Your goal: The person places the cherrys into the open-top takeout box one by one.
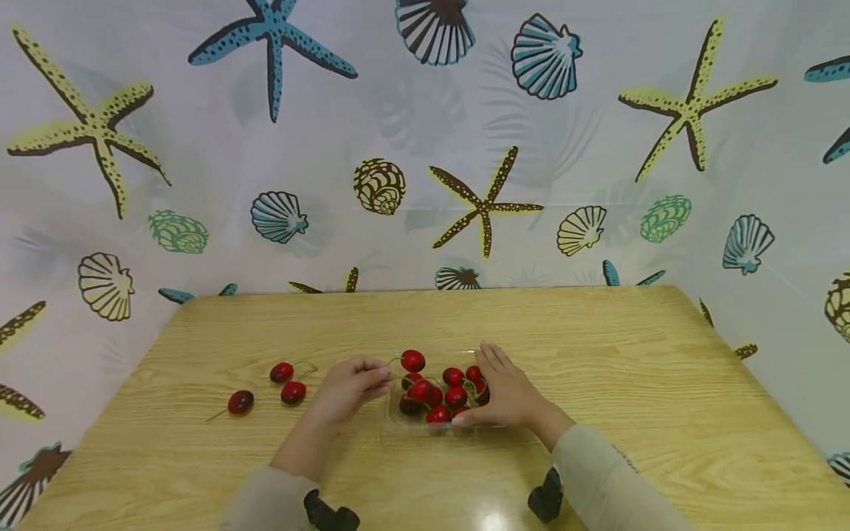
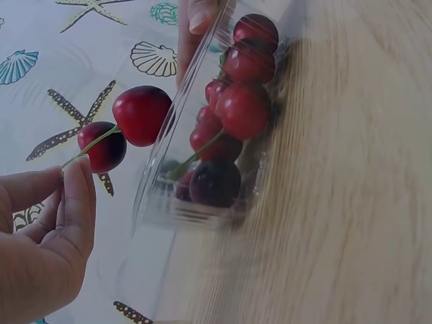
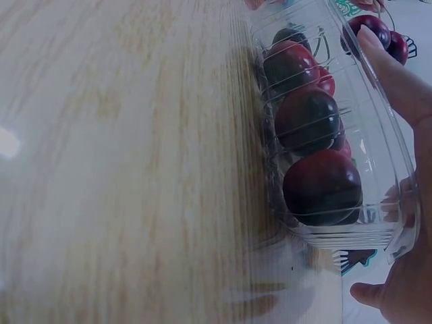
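A clear plastic box (image 1: 432, 428) on the table holds several red cherries (image 1: 455, 397). At its left side my left hand (image 1: 352, 387) pinches green stem between thumb and fingertips. Two cherries (image 2: 143, 115) hang together from that pinch in the left wrist view, over the box's rim. My right hand (image 1: 508, 391) grips the right end of the box, thumb along the near rim and fingers over the far one. In the right wrist view, the box wall (image 3: 368, 162) stands between that hand and the cherries inside.
Three loose cherries lie on the table left of the left hand: a darker cherry (image 1: 240, 402) with its stem pointing left, and a pair (image 1: 294, 392) behind it. A patterned cloth (image 1: 412, 243) with shells and starfish hangs behind the wooden table (image 1: 598, 339).
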Available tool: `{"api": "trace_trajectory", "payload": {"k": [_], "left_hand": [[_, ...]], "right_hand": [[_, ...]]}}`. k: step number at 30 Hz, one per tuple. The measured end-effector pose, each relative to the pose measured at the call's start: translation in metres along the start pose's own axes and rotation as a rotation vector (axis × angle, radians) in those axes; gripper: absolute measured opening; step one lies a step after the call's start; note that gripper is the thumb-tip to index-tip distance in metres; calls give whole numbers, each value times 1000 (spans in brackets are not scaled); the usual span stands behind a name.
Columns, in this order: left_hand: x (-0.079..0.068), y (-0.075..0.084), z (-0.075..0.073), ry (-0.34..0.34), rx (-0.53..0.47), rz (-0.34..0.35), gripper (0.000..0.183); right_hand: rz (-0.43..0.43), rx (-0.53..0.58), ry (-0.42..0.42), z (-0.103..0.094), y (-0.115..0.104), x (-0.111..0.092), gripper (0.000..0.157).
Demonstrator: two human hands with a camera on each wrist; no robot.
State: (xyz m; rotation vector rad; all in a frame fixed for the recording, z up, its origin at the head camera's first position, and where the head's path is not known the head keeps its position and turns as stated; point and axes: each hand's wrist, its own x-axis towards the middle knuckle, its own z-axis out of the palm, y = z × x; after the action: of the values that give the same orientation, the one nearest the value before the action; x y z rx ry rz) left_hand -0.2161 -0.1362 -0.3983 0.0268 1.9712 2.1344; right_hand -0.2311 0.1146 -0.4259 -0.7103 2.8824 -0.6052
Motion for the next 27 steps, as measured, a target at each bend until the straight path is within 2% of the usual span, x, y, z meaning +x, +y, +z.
{"api": "trace_trajectory", "payload": {"k": [4,17,27], "left_hand": [[3,-1,8,4,-8,-5,22],[15,-6,34,19,63,-12,14],[26,-12,46,-6,21,-78,17]], "right_hand": [[-9,-5,3,0,1,0,111],[-4,10,0,-2,-1,1,110],[9,23,-8,-2,-2,0,111]]}}
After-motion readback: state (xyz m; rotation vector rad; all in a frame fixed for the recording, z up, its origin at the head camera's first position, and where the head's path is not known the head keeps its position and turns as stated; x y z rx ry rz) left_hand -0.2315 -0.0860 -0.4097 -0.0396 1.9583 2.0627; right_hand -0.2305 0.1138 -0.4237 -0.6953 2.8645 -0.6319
